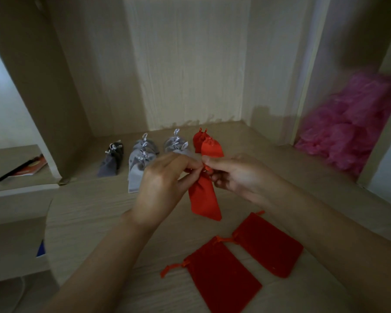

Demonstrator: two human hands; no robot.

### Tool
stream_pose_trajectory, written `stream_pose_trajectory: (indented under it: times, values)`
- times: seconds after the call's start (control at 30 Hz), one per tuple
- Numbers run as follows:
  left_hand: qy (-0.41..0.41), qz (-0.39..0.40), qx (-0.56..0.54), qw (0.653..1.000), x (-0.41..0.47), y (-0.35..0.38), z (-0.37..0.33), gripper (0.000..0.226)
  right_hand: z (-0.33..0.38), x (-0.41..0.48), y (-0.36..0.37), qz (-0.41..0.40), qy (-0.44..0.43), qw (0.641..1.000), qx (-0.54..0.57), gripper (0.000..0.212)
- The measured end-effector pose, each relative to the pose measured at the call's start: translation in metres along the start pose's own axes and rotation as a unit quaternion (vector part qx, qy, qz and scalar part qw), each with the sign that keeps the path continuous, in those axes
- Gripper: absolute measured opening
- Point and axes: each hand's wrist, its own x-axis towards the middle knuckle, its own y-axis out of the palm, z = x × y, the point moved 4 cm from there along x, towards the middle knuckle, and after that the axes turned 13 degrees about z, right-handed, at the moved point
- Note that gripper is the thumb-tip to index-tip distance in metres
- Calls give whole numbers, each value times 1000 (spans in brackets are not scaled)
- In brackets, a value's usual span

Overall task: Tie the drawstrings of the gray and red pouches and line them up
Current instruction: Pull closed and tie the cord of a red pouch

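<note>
Risk: knot slipping loose if either pinch eases on the thin drawstring (207, 169).
Left hand (165, 188): fingers (190, 163) curled, pinching drawstring.
Right hand (239, 177): same pinch, opposite side.
Red pouch (204, 197): dangling just below fingers, over bench (95, 211), near tied row (142, 154).

Five red pouches are counted: one held pouch (203, 197), two flat pouches (221, 276) on the worktop (88, 211), and two back pouches (211, 149). Gray pouches (140, 161) are gathered in three files. Perhaps eight are there, but overlap and blur prevent a sure count. One pink heap (352, 132) and one booklet (25, 168) are seen.
</note>
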Motion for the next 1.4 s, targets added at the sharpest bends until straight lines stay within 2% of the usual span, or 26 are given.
stream_pose_trajectory:
  times: [0.13, 0.2, 0.37, 0.53, 0.7, 0.87, 1.0, 1.1, 1.27, 1.4]
  values:
    - [-8, -10, -24, 1000, 2, -1, 3, 16, -4, 0, 2, 2, 43, 996, 75, 16]
    - [-11, -17, -32, 999, 3, -1, 5, 16, -4, 0, 1, 2, 39, 996, 75, 15]
    - [-99, -70, -18, 992, 0, -8, 14, 30, -3, 2, -1, 5, 14, 998, 55, 12]
    - [-100, -81, -9, 992, 0, -8, 15, 29, -2, 1, 0, 22, -4, 999, 31, 11]
    - [-57, -64, -47, 995, 1, -7, 15, 19, -1, 2, 0, 35, -4, 999, 32, 9]
    - [-94, -26, -44, 994, 3, 2, 17, 27, -2, 3, -4, 22, -10, 1000, 12, 11]
    - [-88, 12, -49, 995, 2, 9, 19, 24, 5, 1, -9, -11, -56, 996, -70, 22]
    - [-95, 43, -68, 992, 2, 17, 23, 27, 7, 2, -14, -54, -71, 994, -57, 27]
    - [-130, 129, -190, 965, -4, 33, 25, 28, -3, 2, -18, -95, -45, 993, -60, 36]
    - [-204, 163, -348, 900, -7, 42, 26, 12, -5, 4, -21, -106, -57, 991, -55, 35]
